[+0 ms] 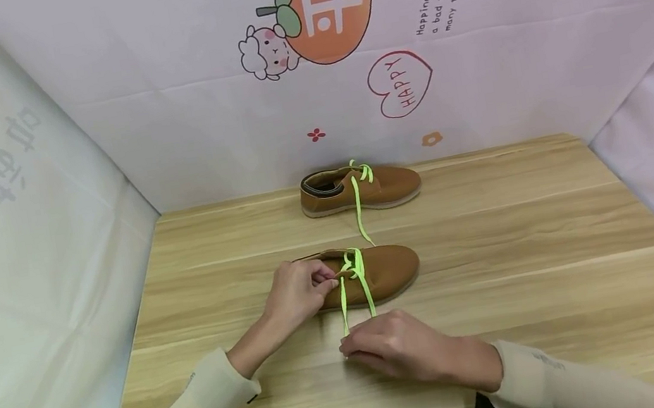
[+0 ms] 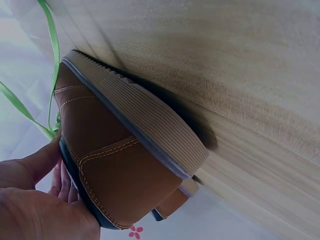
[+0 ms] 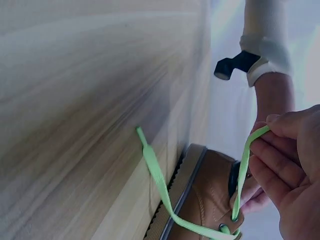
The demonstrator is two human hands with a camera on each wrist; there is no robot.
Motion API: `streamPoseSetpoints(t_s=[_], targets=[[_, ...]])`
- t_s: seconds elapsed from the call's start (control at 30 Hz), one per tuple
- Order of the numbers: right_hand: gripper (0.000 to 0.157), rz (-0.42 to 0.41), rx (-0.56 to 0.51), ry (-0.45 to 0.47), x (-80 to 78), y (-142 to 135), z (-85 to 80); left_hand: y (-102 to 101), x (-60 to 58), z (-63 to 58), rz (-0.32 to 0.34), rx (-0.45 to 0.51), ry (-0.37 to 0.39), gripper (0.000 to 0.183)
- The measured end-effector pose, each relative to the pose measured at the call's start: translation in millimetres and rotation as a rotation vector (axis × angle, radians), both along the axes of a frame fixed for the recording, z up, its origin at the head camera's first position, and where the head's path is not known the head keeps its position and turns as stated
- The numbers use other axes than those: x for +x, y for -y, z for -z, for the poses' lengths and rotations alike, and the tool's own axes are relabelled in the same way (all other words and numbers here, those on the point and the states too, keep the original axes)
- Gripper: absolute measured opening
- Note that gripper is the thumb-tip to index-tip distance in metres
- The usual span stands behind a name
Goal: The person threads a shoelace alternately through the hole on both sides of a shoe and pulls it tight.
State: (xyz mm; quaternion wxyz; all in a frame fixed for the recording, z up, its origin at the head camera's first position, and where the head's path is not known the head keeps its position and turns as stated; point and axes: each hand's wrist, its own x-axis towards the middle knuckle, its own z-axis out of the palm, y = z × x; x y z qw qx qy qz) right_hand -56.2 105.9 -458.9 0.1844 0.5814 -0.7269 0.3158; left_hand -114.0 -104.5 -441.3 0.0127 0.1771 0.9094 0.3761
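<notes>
A brown shoe [image 1: 394, 270] with bright yellow-green lace lies nearer to me, toe to the right. My left hand [image 1: 298, 288] pinches the edge of its opening beside the eyelets, thumb outside and fingers within the collar, as the left wrist view shows. Between thumb and fingers, my right hand [image 1: 404, 349] grips one length of the shoelace [image 3: 243, 167], drawn from an eyelet toward me. Another length [image 3: 162, 187] hangs loose from the same shoe, its tipped end free in the right wrist view.
Behind, against the back wall, stands a matching brown shoe [image 1: 397, 183], its lace [image 1: 358, 209] trailing toward the nearer one. Both are on a wood-grain table [image 1: 531, 236]. White printed cloth walls [image 1: 194, 132] enclose the back and sides.
</notes>
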Motion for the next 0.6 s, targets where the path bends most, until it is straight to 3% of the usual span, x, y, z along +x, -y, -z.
streamPoseSetpoints(t_s=[0.17,0.3,0.6], targets=[[0.004,-0.045,0.028,0.043,10.6,2.8,-1.3,-0.1,0.1,2.3,0.007,-0.010,-0.037,0.004],[0.005,-0.088,0.077,0.066,19.2,4.8,-0.1,-0.7,0.5,2.7,0.007,-0.018,-0.057,0.004],[0.008,-0.082,0.129,0.062,24.7,6.3,3.9,-1.4,1.1,3.2,0.000,-0.025,-0.052,0.005]])
